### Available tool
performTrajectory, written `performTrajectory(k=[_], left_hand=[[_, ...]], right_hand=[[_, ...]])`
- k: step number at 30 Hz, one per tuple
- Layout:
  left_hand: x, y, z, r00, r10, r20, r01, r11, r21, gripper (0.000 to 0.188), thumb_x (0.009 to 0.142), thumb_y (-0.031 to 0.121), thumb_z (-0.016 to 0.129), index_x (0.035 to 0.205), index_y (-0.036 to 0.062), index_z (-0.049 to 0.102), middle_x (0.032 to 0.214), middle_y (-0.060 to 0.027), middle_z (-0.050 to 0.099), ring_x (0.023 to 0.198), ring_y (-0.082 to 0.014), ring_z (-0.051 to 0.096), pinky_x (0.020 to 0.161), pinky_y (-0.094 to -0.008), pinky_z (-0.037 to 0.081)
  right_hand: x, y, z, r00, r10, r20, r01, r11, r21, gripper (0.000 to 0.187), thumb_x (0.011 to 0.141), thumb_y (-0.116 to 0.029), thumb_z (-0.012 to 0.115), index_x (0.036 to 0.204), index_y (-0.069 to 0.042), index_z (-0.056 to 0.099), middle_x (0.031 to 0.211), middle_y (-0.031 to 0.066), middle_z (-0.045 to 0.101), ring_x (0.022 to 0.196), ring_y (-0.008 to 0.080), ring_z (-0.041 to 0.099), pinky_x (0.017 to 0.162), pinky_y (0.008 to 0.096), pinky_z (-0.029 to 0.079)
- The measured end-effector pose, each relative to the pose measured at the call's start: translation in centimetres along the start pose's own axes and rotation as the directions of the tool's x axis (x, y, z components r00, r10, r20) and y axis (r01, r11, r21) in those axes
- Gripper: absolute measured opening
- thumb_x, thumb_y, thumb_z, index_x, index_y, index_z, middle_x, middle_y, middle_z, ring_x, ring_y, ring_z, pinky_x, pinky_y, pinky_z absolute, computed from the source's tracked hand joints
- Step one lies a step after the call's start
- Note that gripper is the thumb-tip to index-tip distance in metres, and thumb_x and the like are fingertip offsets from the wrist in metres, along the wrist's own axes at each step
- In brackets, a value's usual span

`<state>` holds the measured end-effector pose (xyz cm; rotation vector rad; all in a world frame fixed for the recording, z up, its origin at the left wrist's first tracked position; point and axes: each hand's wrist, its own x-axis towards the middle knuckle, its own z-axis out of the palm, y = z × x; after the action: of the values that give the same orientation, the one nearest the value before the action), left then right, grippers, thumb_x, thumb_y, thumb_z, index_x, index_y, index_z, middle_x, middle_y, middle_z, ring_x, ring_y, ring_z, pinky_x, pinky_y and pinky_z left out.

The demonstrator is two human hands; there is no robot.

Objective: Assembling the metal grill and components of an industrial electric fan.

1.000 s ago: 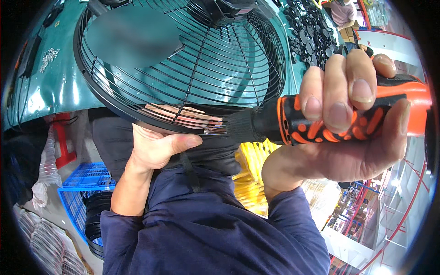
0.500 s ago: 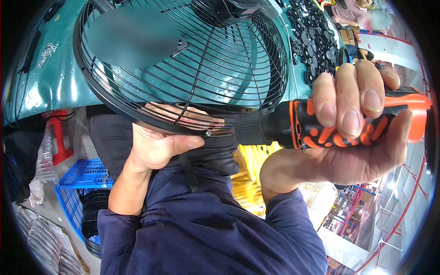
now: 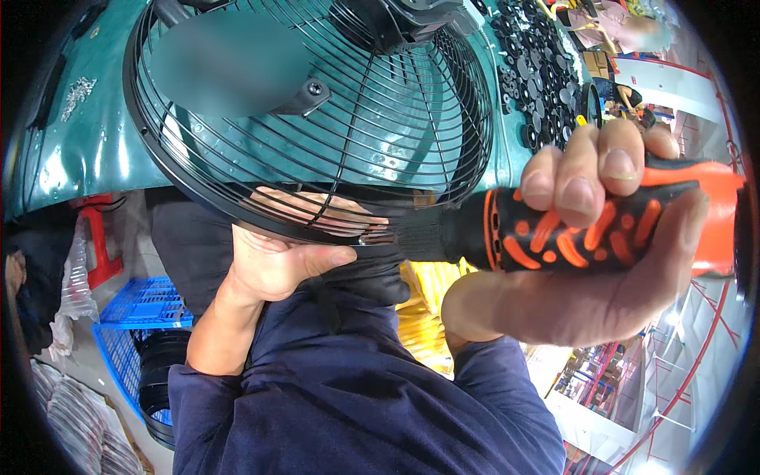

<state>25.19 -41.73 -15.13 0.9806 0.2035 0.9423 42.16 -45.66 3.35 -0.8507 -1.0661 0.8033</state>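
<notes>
A round black fan guard of wire rings leans over the near edge of the green table. My left hand grips its lower rim, the fingers behind the wires and the thumb below. My right hand is wrapped round an orange-and-black electric screwdriver, held level and pointing left. Its black nose comes up to the rim beside my left thumb. A small shiny screw sits there at the tip; whether the bit touches it is hard to tell.
On the green table lie a pile of small screws at left and many round black parts at right. A black motor housing is behind the guard. Below left stands a blue crate. Other people are at far right.
The screwdriver has shifted slightly left and down, its nose nearer the rim. The guard and motor housing have turned a little. My left hand keeps its hold.
</notes>
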Motion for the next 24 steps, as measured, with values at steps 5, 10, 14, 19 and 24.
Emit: performTrajectory(k=[5, 10, 14, 19, 24], left_hand=[[-0.1, 0.1, 0.4, 0.998, -0.029, -0.057, 0.022, 0.993, -0.118, 0.041, 0.070, -0.012, 0.080, 0.109, -0.0076, 0.070, 0.104, -0.0159, 0.074, 0.095, -0.0222, 0.071, 0.087, -0.0345, 0.056], [0.3, 0.4, 0.1, 0.999, -0.044, 0.014, 0.046, 0.993, -0.110, 0.040, 0.071, -0.013, 0.079, 0.110, -0.0089, 0.069, 0.107, -0.0182, 0.073, 0.100, -0.0243, 0.070, 0.091, -0.0357, 0.055], [0.6, 0.7, 0.1, 1.000, 0.015, 0.027, -0.012, 0.994, -0.108, 0.041, 0.071, -0.013, 0.079, 0.111, -0.0091, 0.069, 0.108, -0.0184, 0.073, 0.099, -0.0241, 0.070, 0.091, -0.0360, 0.055], [0.4, 1.1, 0.3, 0.996, -0.085, -0.041, 0.082, 0.995, -0.057, 0.046, 0.061, -0.004, 0.084, 0.105, -0.0064, 0.072, 0.103, -0.0160, 0.074, 0.090, -0.0220, 0.070, 0.085, -0.0353, 0.055], [0.4, 1.1, 0.4, 0.997, -0.063, -0.040, 0.060, 0.994, -0.086, 0.049, 0.061, -0.004, 0.084, 0.108, -0.0059, 0.071, 0.105, -0.0142, 0.074, 0.093, -0.0213, 0.069, 0.087, -0.0342, 0.054]], right_hand=[[-0.7, -0.1, 0.7, 0.987, -0.143, -0.067, 0.115, 0.943, -0.311, 0.034, 0.102, -0.025, 0.049, 0.119, 0.005, 0.051, 0.093, 0.0122, 0.057, 0.068, 0.0173, 0.054, 0.059, 0.0365, 0.049], [0.3, 0.2, 0.2, 0.999, -0.037, -0.009, 0.036, 0.995, -0.092, 0.025, 0.102, -0.019, 0.047, 0.110, 0.003, 0.055, 0.087, 0.0079, 0.057, 0.064, 0.0170, 0.054, 0.060, 0.0373, 0.051], [1.0, 0.5, 0.4, 0.999, -0.031, 0.036, 0.033, 0.996, -0.084, 0.025, 0.102, -0.019, 0.048, 0.111, 0.003, 0.056, 0.087, 0.0075, 0.058, 0.065, 0.0171, 0.055, 0.062, 0.0376, 0.052], [0.5, 0.7, 1.3, 0.997, -0.014, -0.073, 0.013, 1.000, -0.010, 0.030, 0.102, -0.021, 0.048, 0.119, 0.003, 0.055, 0.091, 0.0081, 0.059, 0.066, 0.0176, 0.057, 0.062, 0.0376, 0.053], [1.8, 0.9, 0.1, 0.977, -0.019, 0.214, 0.020, 1.000, -0.003, 0.033, 0.102, -0.019, 0.045, 0.126, 0.002, 0.050, 0.096, 0.0089, 0.059, 0.067, 0.0186, 0.057, 0.063, 0.0382, 0.053]])
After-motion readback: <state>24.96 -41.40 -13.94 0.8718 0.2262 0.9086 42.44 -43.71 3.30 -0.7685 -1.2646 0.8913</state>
